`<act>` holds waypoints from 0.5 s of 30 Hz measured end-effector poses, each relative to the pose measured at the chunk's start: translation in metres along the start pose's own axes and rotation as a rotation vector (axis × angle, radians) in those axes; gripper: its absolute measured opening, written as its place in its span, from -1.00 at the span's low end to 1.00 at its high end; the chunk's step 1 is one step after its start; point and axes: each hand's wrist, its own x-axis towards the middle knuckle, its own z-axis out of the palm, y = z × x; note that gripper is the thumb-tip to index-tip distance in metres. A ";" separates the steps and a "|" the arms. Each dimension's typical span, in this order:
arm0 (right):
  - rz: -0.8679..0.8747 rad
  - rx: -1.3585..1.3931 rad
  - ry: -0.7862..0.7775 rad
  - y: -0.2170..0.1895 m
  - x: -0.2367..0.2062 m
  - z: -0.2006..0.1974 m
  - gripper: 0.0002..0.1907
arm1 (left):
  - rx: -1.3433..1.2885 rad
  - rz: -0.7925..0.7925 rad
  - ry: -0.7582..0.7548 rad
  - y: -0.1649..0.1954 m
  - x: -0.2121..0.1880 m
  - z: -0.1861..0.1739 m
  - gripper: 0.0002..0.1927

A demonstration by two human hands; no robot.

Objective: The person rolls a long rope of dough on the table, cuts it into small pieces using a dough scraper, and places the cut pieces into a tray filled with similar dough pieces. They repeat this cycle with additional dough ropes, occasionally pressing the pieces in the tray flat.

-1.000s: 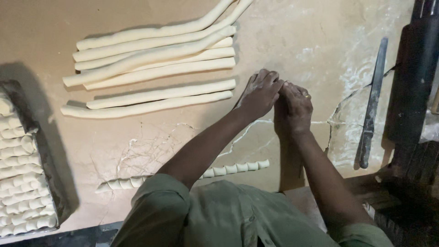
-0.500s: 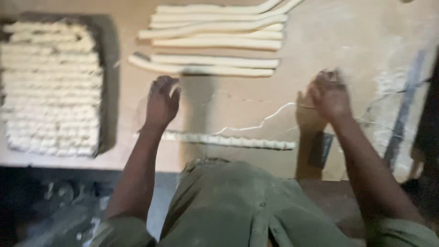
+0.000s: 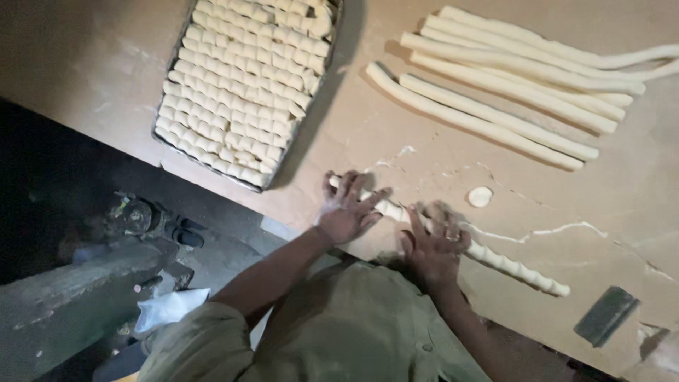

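A long notched rope of dough (image 3: 509,264) lies along the near edge of the floured brown table (image 3: 580,191). My left hand (image 3: 348,205) rests flat on its left end with fingers spread. My right hand (image 3: 433,244) presses on the rope a little further right, fingers also apart. The rope's right part runs free toward the lower right. A small flat disc of dough (image 3: 480,197) sits just beyond my right hand.
A metal tray (image 3: 164,139) packed with rows of small cut dough pieces stands at the upper left. Several smooth long dough ropes (image 3: 495,92) lie at the upper right. A dark flat scraper (image 3: 606,315) lies near the table's lower right edge. Dark floor and clutter lie at the left.
The view has swung, so the tray now sits at the upper left. Both hands, apart half a second ago, have come down onto the notched dough rope.
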 end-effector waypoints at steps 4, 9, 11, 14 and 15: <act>0.244 0.006 -0.231 -0.016 0.033 0.003 -0.51 | -0.095 0.132 -0.067 -0.032 0.039 0.000 -0.45; 0.514 0.130 -0.479 -0.051 0.133 -0.014 -0.53 | -0.042 0.303 -0.156 -0.100 0.112 -0.050 -0.52; 0.473 0.166 -0.441 -0.075 0.181 -0.035 -0.56 | -0.052 0.286 -0.146 -0.138 0.134 -0.084 -0.54; 0.249 0.178 -0.158 -0.120 0.262 -0.057 -0.59 | -0.006 0.214 -0.125 -0.224 0.159 -0.141 -0.53; 0.242 0.161 -0.109 -0.138 0.288 -0.059 -0.60 | -0.010 0.177 -0.149 -0.253 0.164 -0.155 -0.56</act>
